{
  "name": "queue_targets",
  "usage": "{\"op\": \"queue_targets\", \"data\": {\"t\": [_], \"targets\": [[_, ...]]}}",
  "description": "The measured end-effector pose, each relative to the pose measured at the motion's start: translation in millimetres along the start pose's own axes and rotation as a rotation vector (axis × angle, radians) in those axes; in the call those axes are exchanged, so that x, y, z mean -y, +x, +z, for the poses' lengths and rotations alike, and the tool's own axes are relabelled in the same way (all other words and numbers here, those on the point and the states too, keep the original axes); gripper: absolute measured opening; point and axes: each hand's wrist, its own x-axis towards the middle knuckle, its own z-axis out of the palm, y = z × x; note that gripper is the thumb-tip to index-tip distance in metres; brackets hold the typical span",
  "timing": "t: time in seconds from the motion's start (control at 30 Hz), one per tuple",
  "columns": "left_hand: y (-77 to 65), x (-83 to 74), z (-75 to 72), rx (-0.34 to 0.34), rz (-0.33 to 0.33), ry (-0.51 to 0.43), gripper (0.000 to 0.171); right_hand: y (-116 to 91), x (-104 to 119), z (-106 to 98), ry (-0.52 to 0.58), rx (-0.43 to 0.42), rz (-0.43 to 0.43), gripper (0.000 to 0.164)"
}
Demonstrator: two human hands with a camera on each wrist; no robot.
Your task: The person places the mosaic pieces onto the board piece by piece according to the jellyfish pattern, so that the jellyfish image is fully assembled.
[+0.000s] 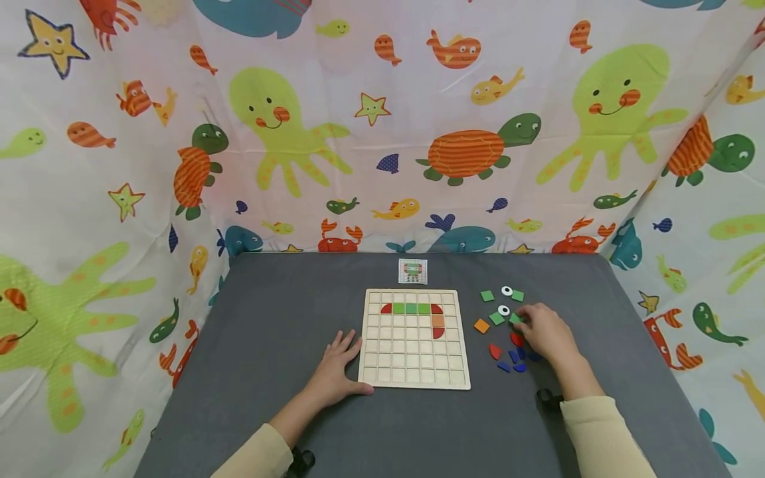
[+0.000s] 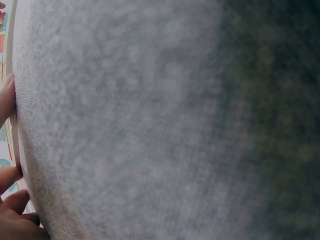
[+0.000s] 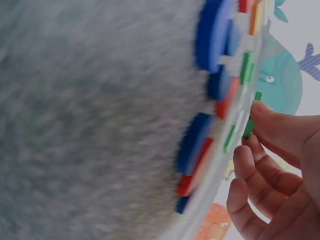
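A wooden grid board (image 1: 394,365) lies on the grey table. Its upper cells hold a row of green square tiles (image 1: 410,309) with a red quarter-round tile (image 1: 387,309) at each end. Below the right end sit an orange tile (image 1: 438,320) and another red one. My left hand (image 1: 335,372) rests at the board's left edge, fingers spread and thumb at the lower corner. To the right of the board, my right hand (image 1: 545,330) pinches a green square tile (image 3: 248,128) between thumb and index finger, just above the loose tiles.
Loose tiles lie right of the board: green squares (image 1: 487,296), an orange square (image 1: 481,326), white rings (image 1: 507,291), red pieces (image 1: 495,351) and several blue pieces (image 1: 504,366). A small picture card (image 1: 413,271) lies behind the board. A patterned curtain (image 1: 358,146) surrounds the table.
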Motion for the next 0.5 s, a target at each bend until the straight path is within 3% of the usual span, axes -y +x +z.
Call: {"op": "queue_targets", "data": {"t": [0.27,0.5], "targets": [[-0.4,-1.4,-0.5,0.001,-0.006,0.005,0.115,-1.9,30.0,-8.3,-0.009,-0.046,-0.077,0.029],[-0.2,-0.7,0.4,0.001,-0.011,0.007,0.115,0.7,55.8,-2.1,-0.002,-0.045,-0.129,0.029]]}}
